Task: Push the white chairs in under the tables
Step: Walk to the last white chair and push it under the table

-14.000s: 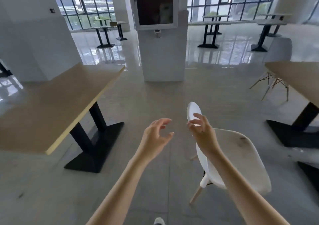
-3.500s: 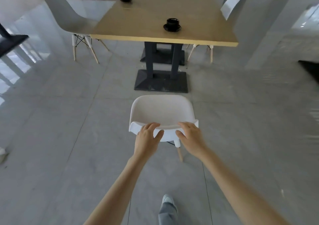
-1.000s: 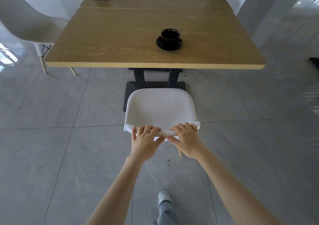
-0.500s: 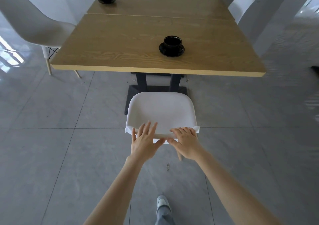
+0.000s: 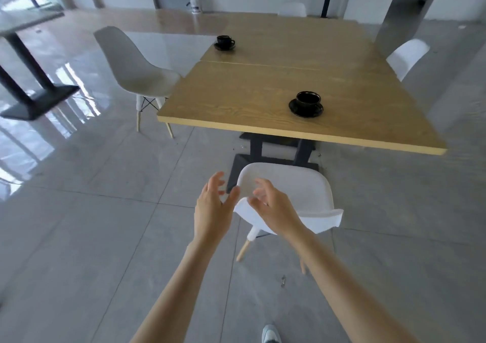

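At 10 o'clock a white chair (image 5: 136, 71) stands out from the left edge of the counter (image 5: 263, 98), its seat only just meeting that edge. It is not pushed in yet. If I shove it hard, I judge its thin legs could skid on the glossy floor (image 5: 79, 211) or the shell could knock the counter's side.

My left hand (image 5: 211, 208) hangs free at 12 o'clock, fingers spread, holding nothing. Its thumb is near the corner of the near chair (image 5: 286, 192), and I cannot tell if it touches. My right hand (image 5: 273, 208) is just beside it, over the top of the chair's back, its grip released too, fingers loosely curled and blurred.

That near chair sits in front of the counter, its seat short of the edge, over the black base (image 5: 276, 155). I judge it needs a further push. Driven straight, its front legs may catch on the base and stop dead, or tip the shell.

At 1 o'clock a black cup on its saucer (image 5: 306, 104) sits close to the near edge. A bump to the counter could rattle it or slop whatever is inside. A second cup (image 5: 224, 43) sits farther back at 12 o'clock. At 2 o'clock another chair (image 5: 406, 57) stands beside the right edge.
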Demonstrator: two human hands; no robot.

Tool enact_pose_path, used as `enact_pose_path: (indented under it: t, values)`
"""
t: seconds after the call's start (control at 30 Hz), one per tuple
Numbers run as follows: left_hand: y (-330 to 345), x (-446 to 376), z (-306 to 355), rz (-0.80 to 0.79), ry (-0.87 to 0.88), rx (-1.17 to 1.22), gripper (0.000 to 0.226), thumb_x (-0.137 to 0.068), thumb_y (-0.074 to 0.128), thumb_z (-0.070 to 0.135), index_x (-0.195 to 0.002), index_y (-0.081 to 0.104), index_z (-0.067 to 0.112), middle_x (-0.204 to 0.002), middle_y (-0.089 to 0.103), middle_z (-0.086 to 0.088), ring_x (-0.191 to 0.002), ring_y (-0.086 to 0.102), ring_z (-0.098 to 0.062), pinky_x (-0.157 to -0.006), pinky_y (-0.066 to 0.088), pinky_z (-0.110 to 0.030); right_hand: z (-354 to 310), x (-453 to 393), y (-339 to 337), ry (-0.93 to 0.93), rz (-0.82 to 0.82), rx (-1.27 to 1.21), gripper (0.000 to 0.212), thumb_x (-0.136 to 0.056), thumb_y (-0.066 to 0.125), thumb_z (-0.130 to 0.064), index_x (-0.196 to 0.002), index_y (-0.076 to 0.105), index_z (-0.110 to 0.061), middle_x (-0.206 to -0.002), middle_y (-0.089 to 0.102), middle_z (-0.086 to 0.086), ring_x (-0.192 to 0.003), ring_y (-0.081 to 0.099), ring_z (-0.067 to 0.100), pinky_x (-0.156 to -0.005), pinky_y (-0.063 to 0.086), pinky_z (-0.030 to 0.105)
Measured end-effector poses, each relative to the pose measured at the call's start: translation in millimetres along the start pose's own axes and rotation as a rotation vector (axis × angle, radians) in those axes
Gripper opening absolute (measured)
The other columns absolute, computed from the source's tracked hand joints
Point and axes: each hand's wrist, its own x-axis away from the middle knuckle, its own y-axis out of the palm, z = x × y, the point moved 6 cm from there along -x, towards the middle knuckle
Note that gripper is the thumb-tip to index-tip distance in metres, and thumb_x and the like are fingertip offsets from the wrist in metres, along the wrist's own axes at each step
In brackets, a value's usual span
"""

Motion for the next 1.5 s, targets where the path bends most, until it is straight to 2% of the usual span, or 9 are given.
enact_pose_path:
  t: [0.23, 0.3, 0.53, 0.7, 0.97, 1.07, 1.23, 1.4, 1.5]
  values:
    - [-92, -5, -41, -0.067, -0.171, 0.041, 0.058, -0.087, 0.052, 0.041, -0.138, 0.031, 0.024, -0.141, 0.043, -0.010, -0.115, 0.050, -0.019, -0.096, 0.034, -0.030, -115, -6, 34, -0.189, 0.037, -0.197, 0.039, -0.088, 0.054, -0.031, -0.125, 0.045, -0.020, -0.109, 0.065, 0.002, -0.094, 0.062, 0.015, -0.085, 0.051, 0.031]
    - [-123, -16, -51, -0.030, -0.214, 0.092, 0.054, -0.087, 0.054, 0.039, -0.135, 0.038, 0.020, -0.138, 0.047, -0.013, -0.120, 0.050, -0.025, -0.102, 0.036, -0.035, -146, -19, 43, -0.246, 0.043, -0.208, 0.040, -0.087, 0.056, -0.032, -0.124, 0.045, -0.020, -0.109, 0.066, 0.002, -0.091, 0.062, 0.013, -0.077, 0.048, 0.020]
    - [-216, -88, -87, 0.128, -0.265, 0.217, 0.044, -0.087, 0.056, 0.032, -0.127, 0.047, 0.016, -0.120, 0.062, -0.009, -0.108, 0.059, -0.027, -0.095, 0.044, -0.044, -235, -100, 82, -0.395, 0.059, -0.266, 0.044, -0.085, 0.058, -0.034, -0.125, 0.044, -0.022, -0.107, 0.065, 0.001, -0.086, 0.062, 0.013, -0.072, 0.045, 0.021]
    - [-280, -177, -117, 0.225, -0.237, 0.220, 0.037, -0.085, 0.059, 0.029, -0.118, 0.055, 0.013, -0.116, 0.064, -0.014, -0.104, 0.060, -0.028, -0.092, 0.046, -0.041, -292, -190, 125, -0.489, 0.040, -0.251, 0.044, -0.084, 0.059, -0.035, -0.124, 0.043, -0.022, -0.102, 0.064, 0.002, -0.083, 0.063, 0.015, -0.076, 0.051, 0.034]
    - [-380, -313, -135, 0.301, -0.115, 0.148, 0.035, -0.083, 0.063, 0.023, -0.117, 0.055, 0.019, -0.105, 0.061, -0.002, -0.090, 0.060, -0.016, -0.076, 0.043, -0.026, -367, -345, 199, -0.482, -0.073, -0.263, 0.035, -0.086, 0.056, -0.036, -0.119, 0.050, -0.026, -0.093, 0.062, -0.010, -0.081, 0.057, -0.001, -0.071, 0.042, 0.025]
    - [-410, -353, -154, 0.344, -0.049, 0.030, 0.025, -0.083, 0.062, 0.026, -0.108, 0.062, 0.022, -0.105, 0.059, 0.007, -0.093, 0.057, -0.010, -0.078, 0.043, -0.025, -386, -394, 244, -0.436, -0.146, -0.327, 0.036, -0.083, 0.054, -0.042, -0.114, 0.053, -0.026, -0.092, 0.062, -0.010, -0.085, 0.061, 0.007, -0.068, 0.042, 0.020]
    - [-446, -425, -198, 0.349, 0.003, 0.003, 0.030, -0.082, 0.062, 0.027, -0.112, 0.060, 0.025, -0.107, 0.056, 0.014, -0.098, 0.054, -0.005, -0.081, 0.041, -0.024, -405, -472, 319, -0.371, -0.231, -0.352, 0.038, -0.082, 0.055, -0.041, -0.116, 0.051, -0.024, -0.101, 0.066, 0.003, -0.091, 0.065, 0.021, -0.078, 0.047, 0.030]
    - [-529, -532, -257, 0.363, 0.012, 0.111, 0.031, -0.083, 0.062, 0.023, -0.114, 0.058, 0.022, -0.105, 0.061, 0.008, -0.095, 0.059, -0.007, -0.076, 0.046, -0.016, -457, -580, 376, -0.375, -0.168, -0.375, 0.034, -0.085, 0.061, -0.025, -0.117, 0.051, -0.016, -0.086, 0.061, -0.005, -0.077, 0.057, -0.001, -0.062, 0.040, 0.000]
    - [-589, -608, -293, 0.369, -0.030, 0.213, 0.033, -0.085, 0.060, 0.020, -0.118, 0.054, 0.017, -0.103, 0.062, -0.002, -0.089, 0.059, -0.013, -0.072, 0.045, -0.022, -507, -652, 397, -0.372, -0.089, -0.434, 0.033, -0.084, 0.062, -0.021, -0.116, 0.053, -0.015, -0.085, 0.060, -0.005, -0.073, 0.054, -0.007, -0.057, 0.038, -0.003]
